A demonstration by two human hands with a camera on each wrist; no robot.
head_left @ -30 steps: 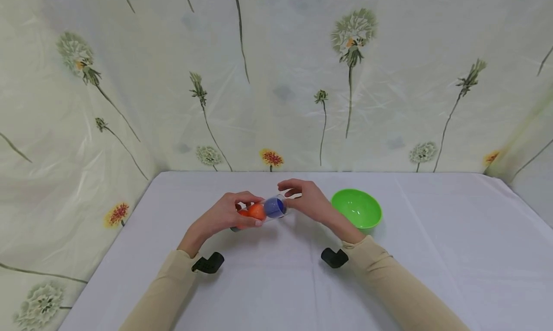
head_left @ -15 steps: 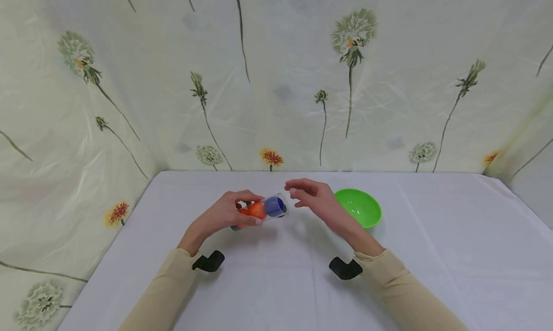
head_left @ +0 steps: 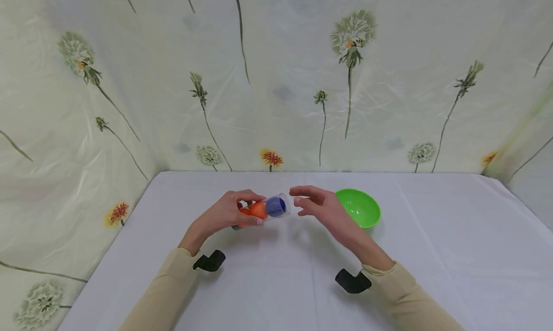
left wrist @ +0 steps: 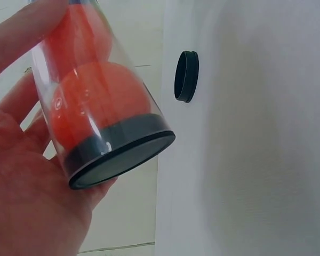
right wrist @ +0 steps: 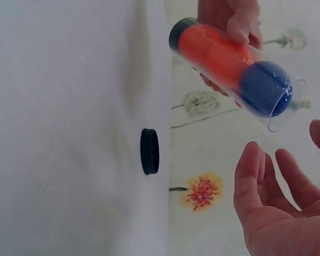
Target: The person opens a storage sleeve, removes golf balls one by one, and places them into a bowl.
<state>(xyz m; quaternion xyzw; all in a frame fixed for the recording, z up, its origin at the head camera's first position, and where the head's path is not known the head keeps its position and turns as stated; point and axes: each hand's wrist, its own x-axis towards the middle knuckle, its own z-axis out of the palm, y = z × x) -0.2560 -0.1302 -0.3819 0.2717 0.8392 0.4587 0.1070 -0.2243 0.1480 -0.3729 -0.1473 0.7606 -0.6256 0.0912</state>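
My left hand (head_left: 224, 212) grips a clear plastic tube (right wrist: 216, 56), fingers and thumb wrapped round its sides. Inside it sit two orange balls (left wrist: 104, 96) and, at the uncovered mouth, a blue ball (right wrist: 265, 88). A black cap (left wrist: 120, 152) closes the far end beside my left palm. The tube is tilted above the table, its mouth facing right. Just off that mouth is my right hand (head_left: 325, 210), fingers loosely bent and apart, holding nothing. A loose black lid (right wrist: 150, 151) stands on the white cloth below; the tube largely hides it in the head view.
A bright green bowl (head_left: 360, 208) stands on the white-covered table (head_left: 432, 249), right behind my right wrist. A flower-patterned curtain (head_left: 276, 81) rises along the back edge. Black wrist-camera mounts (head_left: 353, 281) stick out from both sleeves.
My right hand has drawn back from the tube's mouth, to the right and slightly toward me, its fingers parting from the rim. My left hand and the tube have barely moved.
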